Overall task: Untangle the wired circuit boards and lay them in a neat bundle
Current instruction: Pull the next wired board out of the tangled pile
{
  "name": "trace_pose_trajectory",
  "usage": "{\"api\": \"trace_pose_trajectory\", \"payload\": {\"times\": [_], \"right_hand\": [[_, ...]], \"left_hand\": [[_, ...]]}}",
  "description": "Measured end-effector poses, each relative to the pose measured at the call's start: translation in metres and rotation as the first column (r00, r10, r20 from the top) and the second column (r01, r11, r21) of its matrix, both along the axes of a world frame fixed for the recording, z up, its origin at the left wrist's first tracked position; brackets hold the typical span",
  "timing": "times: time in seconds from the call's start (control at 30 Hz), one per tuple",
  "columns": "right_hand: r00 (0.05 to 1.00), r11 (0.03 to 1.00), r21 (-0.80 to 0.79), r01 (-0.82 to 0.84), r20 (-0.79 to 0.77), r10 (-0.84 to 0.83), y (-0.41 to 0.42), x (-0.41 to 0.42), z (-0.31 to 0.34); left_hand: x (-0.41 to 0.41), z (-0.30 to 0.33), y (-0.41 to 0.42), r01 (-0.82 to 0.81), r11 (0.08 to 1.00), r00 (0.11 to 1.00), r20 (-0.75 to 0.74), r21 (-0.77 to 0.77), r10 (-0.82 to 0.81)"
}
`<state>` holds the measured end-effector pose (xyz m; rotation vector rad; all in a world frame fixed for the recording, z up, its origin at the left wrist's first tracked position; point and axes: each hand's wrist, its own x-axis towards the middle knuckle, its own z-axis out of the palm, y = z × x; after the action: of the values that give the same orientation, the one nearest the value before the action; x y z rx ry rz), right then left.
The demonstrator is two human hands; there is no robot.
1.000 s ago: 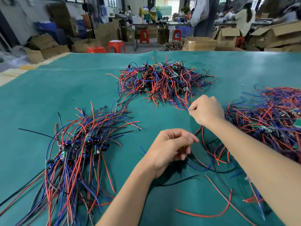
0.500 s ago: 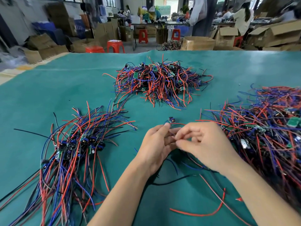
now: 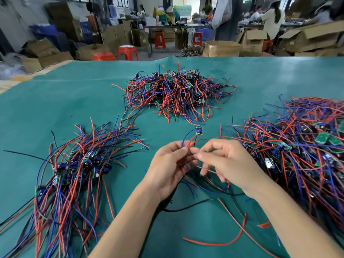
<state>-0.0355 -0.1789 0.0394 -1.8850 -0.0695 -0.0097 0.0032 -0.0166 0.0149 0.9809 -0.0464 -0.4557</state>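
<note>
Teal matting covers the counter (image 3: 55,101) on which the work is laid out. To the left of the hands, a combed bundle (image 3: 74,174) of wired boards is seen, its wires running roughly parallel and its boards grouped near the middle; this portion is judged done. Beyond the hands, a tangled heap (image 3: 175,92) of red, blue and black leads is noted, untouched as far as can be told.

The left hand (image 3: 167,168) is held just above the counter, thumb and forefinger pinched on the red and blue leads of a single board. That small board (image 3: 198,130) is seen raised just beyond the fingertips, at the top of its arched wires. The right hand (image 3: 229,164) is touching the left at the fingertips, thumb and forefinger closed on a thin red lead, the remaining fingers loosely curled. Loose wires (image 3: 214,243) trail on the counter beneath and nearer than both hands.

To the right of the hands, a second and larger tangle (image 3: 301,146) is recorded, green boards showing among the wires.

Judgement: one unit is being separated; two heaps remain, so well under half is complete.
</note>
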Motion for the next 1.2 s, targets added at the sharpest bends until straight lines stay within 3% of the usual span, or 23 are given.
{"api": "trace_pose_trajectory", "payload": {"times": [0.13, 0.33, 0.37, 0.43, 0.5, 0.57, 0.63, 0.73, 0.87, 0.97, 1.03, 1.2], "right_hand": [[0.937, 0.954, -0.019, 0.300, 0.193, -0.291, -0.002, 0.006, -0.010], [0.897, 0.941, 0.044, 0.336, 0.290, -0.334, -0.004, 0.006, -0.008], [0.890, 0.931, 0.111, 0.349, 0.273, -0.366, -0.006, 0.006, -0.006], [0.906, 0.862, 0.391, 0.323, 0.137, -0.401, -0.009, 0.005, 0.003], [0.935, 0.679, 0.677, 0.286, -0.042, -0.353, -0.015, 0.007, 0.011], [0.952, 0.548, 0.794, 0.262, -0.121, -0.281, -0.021, 0.008, 0.014], [0.963, 0.521, 0.816, 0.251, -0.157, -0.218, -0.020, 0.009, 0.013], [0.962, 0.590, 0.759, 0.275, -0.212, -0.175, -0.010, 0.009, 0.009], [0.967, 0.770, 0.587, 0.248, -0.201, -0.158, 0.001, 0.007, 0.001], [0.987, 0.866, 0.474, 0.161, -0.076, -0.141, 0.006, 0.004, -0.002], [0.989, 0.963, 0.249, 0.106, 0.074, -0.128, 0.006, 0.003, -0.005], [0.978, 0.997, -0.022, 0.074, 0.196, -0.068, 0.005, 0.003, -0.008]], "left_hand": [[-0.002, 0.001, -0.001, 0.034, 0.997, 0.998, 0.053, 0.073, -0.038], [-0.004, 0.003, -0.004, 0.042, 0.994, 0.996, 0.068, 0.104, -0.049], [-0.003, 0.004, -0.004, 0.034, 0.995, 0.998, 0.041, 0.093, -0.038], [-0.003, 0.006, -0.003, 0.011, 0.998, 1.000, -0.018, 0.058, -0.010], [-0.003, 0.007, -0.003, -0.001, 0.999, 0.999, -0.046, 0.033, 0.002], [-0.004, 0.007, -0.003, -0.004, 0.999, 0.998, -0.057, 0.032, 0.006], [-0.004, 0.007, -0.003, 0.003, 0.999, 0.999, -0.045, 0.035, -0.001], [-0.004, 0.005, -0.001, 0.027, 0.999, 1.000, 0.013, 0.041, -0.028], [-0.005, 0.004, -0.001, 0.059, 0.993, 0.994, 0.081, 0.099, -0.067], [-0.006, 0.002, -0.001, 0.075, 0.987, 0.986, 0.136, 0.143, -0.094], [-0.007, 0.000, -0.001, 0.081, 0.987, 0.980, 0.171, 0.138, -0.105], [-0.006, -0.001, -0.002, 0.039, 0.991, 0.984, 0.166, 0.127, -0.060]]}}
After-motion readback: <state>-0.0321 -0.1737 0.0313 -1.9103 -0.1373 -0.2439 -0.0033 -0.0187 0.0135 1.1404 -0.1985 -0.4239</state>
